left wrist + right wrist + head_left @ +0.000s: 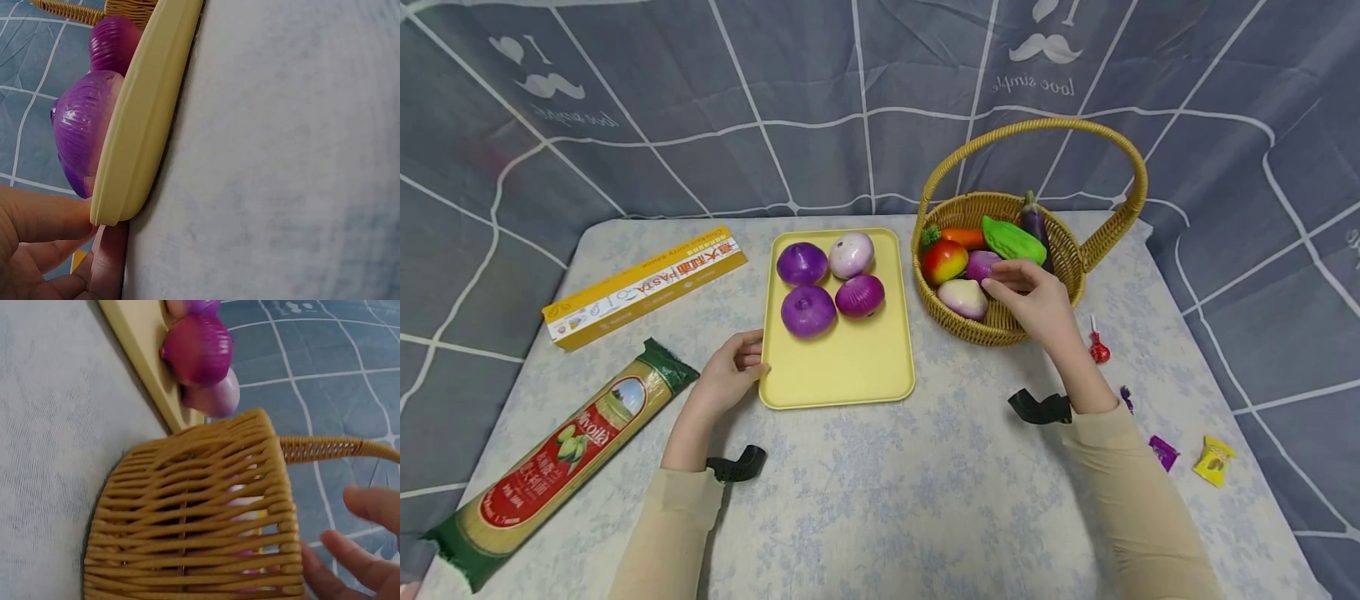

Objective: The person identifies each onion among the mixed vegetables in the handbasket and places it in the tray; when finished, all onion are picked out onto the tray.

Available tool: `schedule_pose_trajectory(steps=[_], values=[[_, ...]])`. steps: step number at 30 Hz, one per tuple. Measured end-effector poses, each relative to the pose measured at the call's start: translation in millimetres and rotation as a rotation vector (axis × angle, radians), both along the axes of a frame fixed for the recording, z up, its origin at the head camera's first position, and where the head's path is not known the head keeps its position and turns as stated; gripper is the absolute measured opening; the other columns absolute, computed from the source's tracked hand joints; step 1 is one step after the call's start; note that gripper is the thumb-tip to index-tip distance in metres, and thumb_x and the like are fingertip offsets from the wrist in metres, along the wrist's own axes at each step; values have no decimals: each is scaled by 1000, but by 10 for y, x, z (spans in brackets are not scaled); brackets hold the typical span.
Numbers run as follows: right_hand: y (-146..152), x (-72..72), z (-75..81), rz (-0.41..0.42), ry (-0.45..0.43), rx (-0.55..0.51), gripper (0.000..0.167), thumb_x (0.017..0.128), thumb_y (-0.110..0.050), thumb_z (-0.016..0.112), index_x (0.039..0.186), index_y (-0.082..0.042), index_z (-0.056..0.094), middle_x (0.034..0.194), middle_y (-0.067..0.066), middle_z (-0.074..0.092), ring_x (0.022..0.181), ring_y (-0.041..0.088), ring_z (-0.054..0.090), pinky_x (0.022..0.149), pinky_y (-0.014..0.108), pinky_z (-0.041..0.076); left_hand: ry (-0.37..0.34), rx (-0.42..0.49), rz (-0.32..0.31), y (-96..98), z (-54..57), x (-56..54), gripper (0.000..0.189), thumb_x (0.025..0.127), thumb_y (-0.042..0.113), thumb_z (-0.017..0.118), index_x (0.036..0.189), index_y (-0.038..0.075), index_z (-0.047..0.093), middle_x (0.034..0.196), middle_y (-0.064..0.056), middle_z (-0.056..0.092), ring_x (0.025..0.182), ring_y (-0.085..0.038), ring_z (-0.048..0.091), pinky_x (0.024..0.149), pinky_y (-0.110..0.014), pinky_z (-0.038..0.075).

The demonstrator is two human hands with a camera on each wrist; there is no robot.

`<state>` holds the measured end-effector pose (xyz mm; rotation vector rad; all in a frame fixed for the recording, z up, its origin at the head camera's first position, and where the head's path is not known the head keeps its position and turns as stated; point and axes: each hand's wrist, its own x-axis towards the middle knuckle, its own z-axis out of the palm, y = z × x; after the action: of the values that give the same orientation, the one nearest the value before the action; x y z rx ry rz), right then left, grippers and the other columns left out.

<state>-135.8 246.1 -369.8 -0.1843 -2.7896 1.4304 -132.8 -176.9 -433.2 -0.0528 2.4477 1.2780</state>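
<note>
My left hand (730, 371) grips the left edge of a yellow tray (842, 375), thumb at the rim and fingers curled beside and below it in the left wrist view. Several onions lie on the tray: purple ones (808, 312), a redder one (860, 296) and a pale one (851, 255). Over the front of a wicker basket (977, 333) hovers my right hand (1033, 300), its thumb and fingers apart. Its fingertips are right by a purple onion (982, 265) and a white-and-purple onion (962, 299) inside the basket.
The basket also holds a mango (945, 262), a carrot (964, 238), a green vegetable (1013, 240) and an eggplant (1033, 218). A pasta box (645, 287) and spaghetti pack (572, 458) lie left. Wrapped candies (1213, 461) and a red lollipop (1099, 346) lie right.
</note>
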Motion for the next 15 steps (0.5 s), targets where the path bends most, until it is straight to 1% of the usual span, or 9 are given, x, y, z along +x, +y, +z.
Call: schedule_pose_trajectory(steps=[4, 6, 8, 11, 15], values=[[18, -80, -50, 93, -105, 40, 57, 92, -44, 67, 133, -6, 57, 130, 15, 62, 116, 31, 60, 96, 43, 51, 1, 2, -1, 1, -2, -1, 55, 97, 4, 55, 149, -2, 36, 129, -24, 52, 114, -32, 52, 86, -27, 47], [11, -123, -76, 137, -159, 62, 64, 90, -47, 68, 137, -6, 53, 134, 16, 59, 119, 32, 57, 100, 46, 49, -2, 5, 3, 1, 1, 1, 55, 97, 4, 55, 149, -1, 36, 129, -23, 52, 114, -31, 52, 87, -28, 46], [-5, -159, -97, 169, -194, 90, 70, 89, -49, 69, 141, -6, 50, 135, 17, 57, 122, 33, 55, 104, 48, 46, -2, 6, 3, -1, 2, 4, 55, 97, 4, 55, 149, -2, 36, 130, -24, 52, 115, -31, 52, 89, -30, 46], [-36, -201, -119, 193, -225, 153, 75, 87, -51, 69, 143, -7, 47, 137, 17, 55, 126, 33, 51, 108, 50, 42, 1, 10, 2, -1, 2, 5, 55, 97, 3, 55, 149, -2, 36, 129, -24, 52, 115, -32, 52, 90, -31, 46], [-80, -232, -124, 204, -248, 249, 75, 88, -54, 66, 143, -6, 46, 139, 21, 54, 128, 36, 49, 108, 53, 40, 2, 3, -1, 2, 0, 2, 55, 97, 4, 55, 149, -2, 36, 129, -24, 52, 114, -32, 52, 89, -31, 46]])
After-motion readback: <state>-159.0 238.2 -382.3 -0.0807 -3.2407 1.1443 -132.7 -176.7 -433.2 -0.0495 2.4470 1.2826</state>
